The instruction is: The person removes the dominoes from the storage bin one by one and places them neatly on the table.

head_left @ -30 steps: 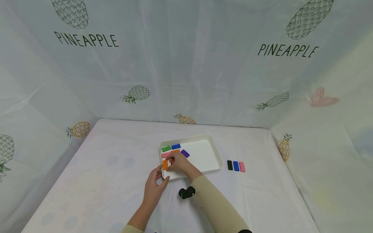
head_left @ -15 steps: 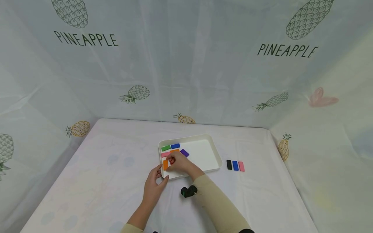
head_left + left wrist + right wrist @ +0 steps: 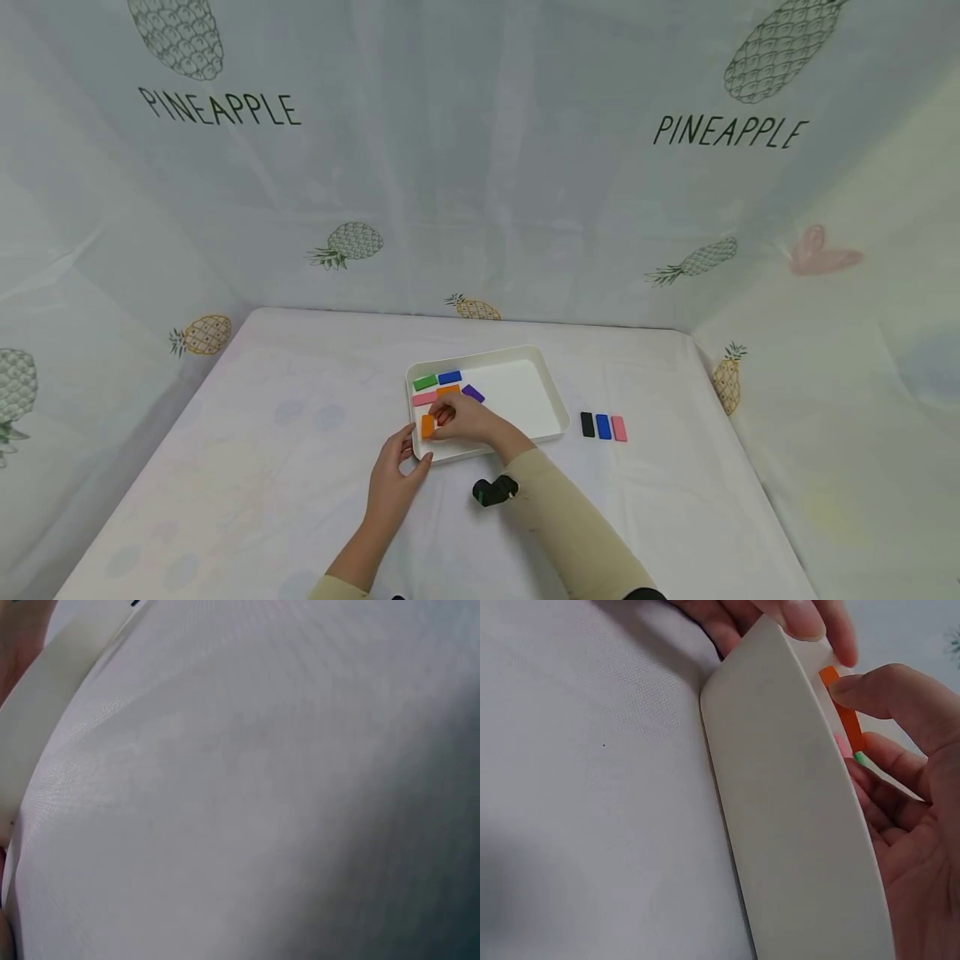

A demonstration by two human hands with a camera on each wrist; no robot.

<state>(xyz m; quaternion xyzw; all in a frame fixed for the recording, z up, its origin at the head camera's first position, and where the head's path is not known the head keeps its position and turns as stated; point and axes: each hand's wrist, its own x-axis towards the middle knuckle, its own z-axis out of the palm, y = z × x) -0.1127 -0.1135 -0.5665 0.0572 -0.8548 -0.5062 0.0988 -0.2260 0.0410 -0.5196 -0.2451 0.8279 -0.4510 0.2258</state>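
Observation:
My left hand (image 3: pixel 393 472) grips the near left corner of a white tray (image 3: pixel 557 392), thumb at the near rim and fingers at the left side. Inside the tray, my right hand (image 3: pixel 471 418) pinches a flat orange block (image 3: pixel 427 427) between thumb and finger; the right wrist view shows this orange block (image 3: pixel 844 711) tilted behind the tray wall (image 3: pixel 795 772). Some red shows under the curled right fingers, mostly hidden. Further back lie a green block (image 3: pixel 424 382), a blue block (image 3: pixel 450 377), a pink block (image 3: pixel 424 399), a second orange block (image 3: pixel 448 389) and a purple block (image 3: pixel 473 392).
Right of the tray, a black block (image 3: pixel 587 424), another blue block (image 3: pixel 603 427) and another pink block (image 3: pixel 618 428) lie side by side on the white cloth (image 3: pixel 300 467). A black wrist device (image 3: pixel 495 491) sticks out from the right sleeve. Pineapple-print curtain (image 3: pixel 480 167) surrounds the table.
The orange block in my right hand has shifted slightly right, away from the tray's left wall. My right forearm has moved a little to the right. The left hand keeps its grip.

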